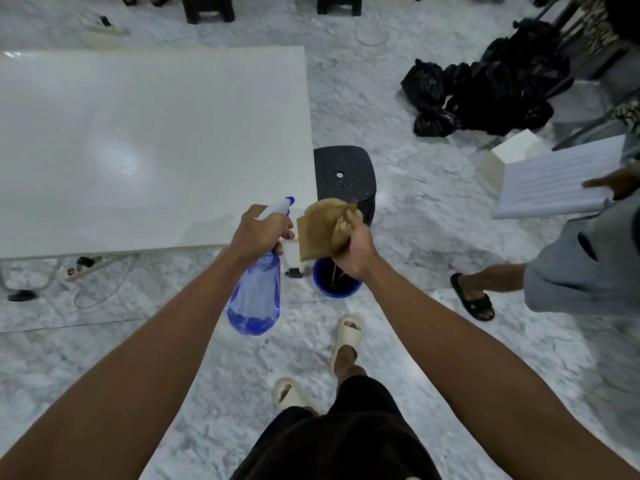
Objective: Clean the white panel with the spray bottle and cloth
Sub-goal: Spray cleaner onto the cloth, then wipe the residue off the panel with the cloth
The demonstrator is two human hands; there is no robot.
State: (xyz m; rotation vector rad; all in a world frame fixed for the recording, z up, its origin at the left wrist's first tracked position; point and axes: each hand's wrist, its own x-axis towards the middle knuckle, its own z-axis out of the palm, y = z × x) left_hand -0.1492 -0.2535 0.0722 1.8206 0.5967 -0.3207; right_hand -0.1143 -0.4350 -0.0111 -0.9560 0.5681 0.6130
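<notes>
Overhead, hands [308, 233] gripping translucent blue spray bottle [254, 296] and crumpled tan cloth [323, 228].

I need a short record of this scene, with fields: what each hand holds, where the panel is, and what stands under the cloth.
left hand: grips the blue spray bottle at its neck
right hand: holds the brown cloth
white panel: lies flat, left of both hands, not touched
below cloth: blue bucket on the floor; a thin stream falls into it
behind bucket: black stool
</notes>
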